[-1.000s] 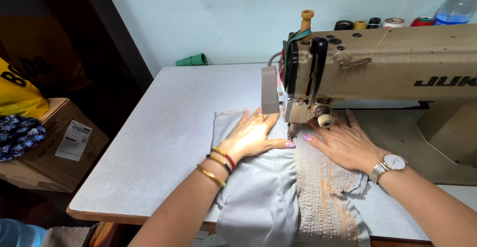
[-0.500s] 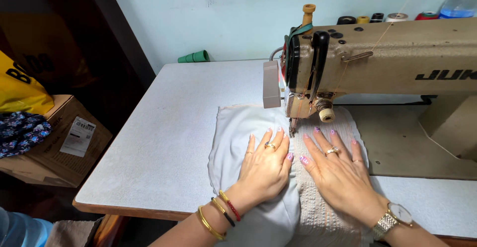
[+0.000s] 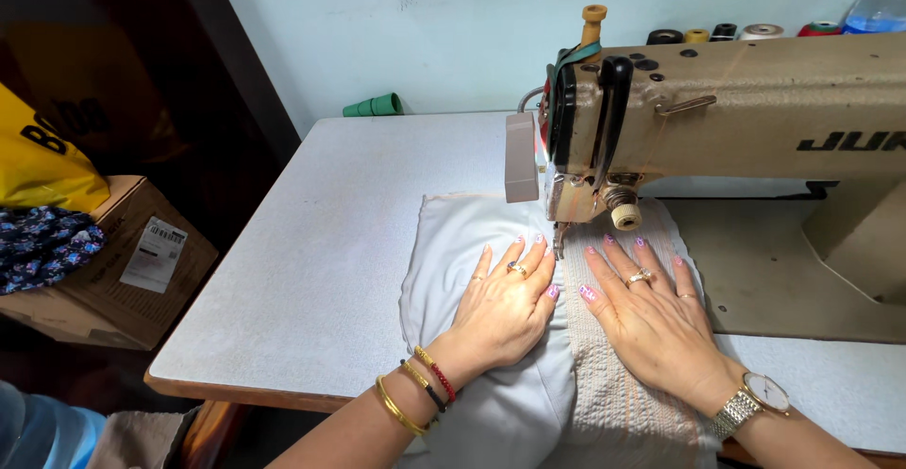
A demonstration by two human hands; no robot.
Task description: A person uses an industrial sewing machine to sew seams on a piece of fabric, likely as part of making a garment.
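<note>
At nine o'clock sits one brown cardboard box (image 3: 123, 271) bearing one white rectangular label (image 3: 154, 254); one yellow bag (image 3: 42, 162) lies above it. The pale blue cloth (image 3: 444, 242) lies at centre on the grey table (image 3: 311, 271), under the beige sewing machine (image 3: 717, 120) at two o'clock. The left hand (image 3: 500, 310) and right hand (image 3: 651, 318) press flat on it, fingers spread, pinching nothing. Six thread spools (image 3: 665, 37) line twelve o'clock.

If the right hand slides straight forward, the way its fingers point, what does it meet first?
Most likely the sewing machine: the right hand lies flat on the ribbed fabric, fingers pointing at the machine's head near the presser foot. Depth is uncertain.
</note>
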